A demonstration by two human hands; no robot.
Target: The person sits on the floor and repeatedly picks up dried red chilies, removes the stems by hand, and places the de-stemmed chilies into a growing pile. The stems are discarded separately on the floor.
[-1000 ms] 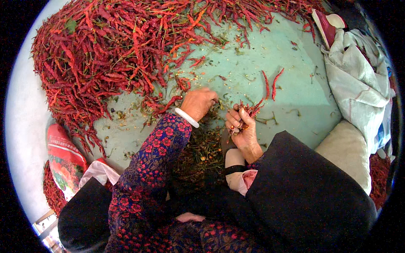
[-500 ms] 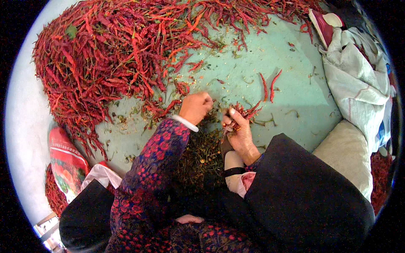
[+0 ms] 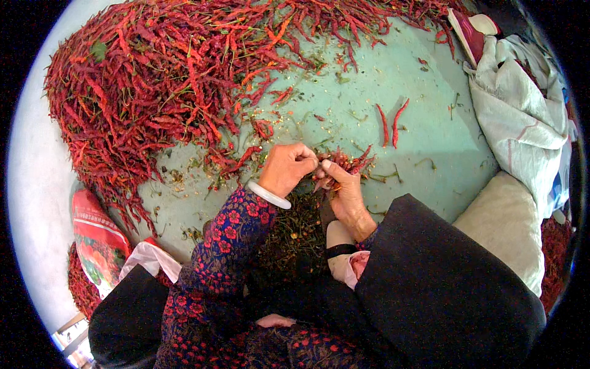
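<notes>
My left hand (image 3: 289, 169), below a white bangle (image 3: 269, 195), has thumb and forefinger pinched at the tip of my right thumb; what they grip is too small to make out. My right hand (image 3: 344, 195) is closed round a small bunch of dried red chilies (image 3: 359, 161), their tips fanning out to the right. Two loose red chilies (image 3: 399, 123) lie above it on the pale green surface (image 3: 448, 111). A dark heap of green stems and scraps (image 3: 289, 237) lies beneath my hands.
A large chili heap (image 3: 141, 86) spreads across the upper left and top. A red printed sack (image 3: 98, 234) is at lower left. At right are a white woven sack (image 3: 516, 117), a pale cushion-like bundle (image 3: 498, 227) and a maroon shoe (image 3: 470, 37). My knees border the lower edge.
My left hand has moved down and right to meet my right hand, its fingers now pinched at the bunch. My right hand has shifted slightly leftward, still holding the chilies.
</notes>
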